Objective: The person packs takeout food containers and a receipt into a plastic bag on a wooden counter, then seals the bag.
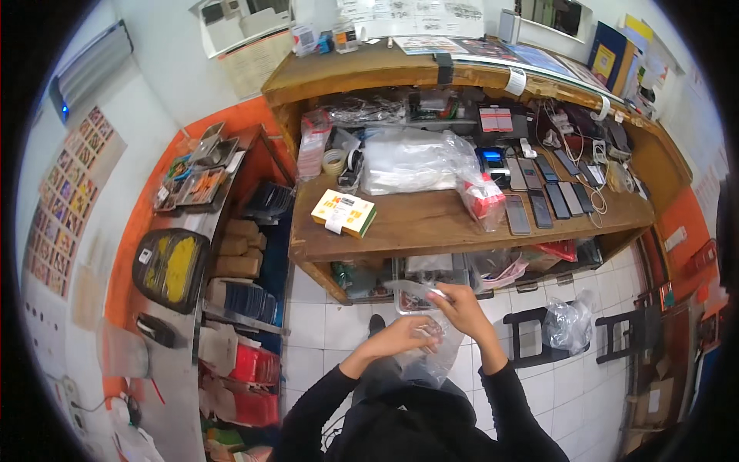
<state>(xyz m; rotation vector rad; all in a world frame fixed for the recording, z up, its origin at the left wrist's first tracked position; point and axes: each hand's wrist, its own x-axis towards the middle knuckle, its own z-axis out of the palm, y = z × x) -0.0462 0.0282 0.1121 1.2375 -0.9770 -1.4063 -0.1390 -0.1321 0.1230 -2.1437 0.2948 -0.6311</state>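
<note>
My left hand is curled around a crumpled clear plastic bag, which hangs down over my lap. Just above it, my right hand pinches a whitish, translucent strip that points to the left. Whether this strip is part of the same bag, I cannot tell. Both hands are in front of the wooden counter, below its edge. Closest on the worktop are a yellow and white printed box and a red packet in clear plastic.
Several phones lie in rows beside a card terminal. A stack of plastic bags and tape rolls sit further left. On my right, a black stool bears a clear bag. A metal side counter runs along my left.
</note>
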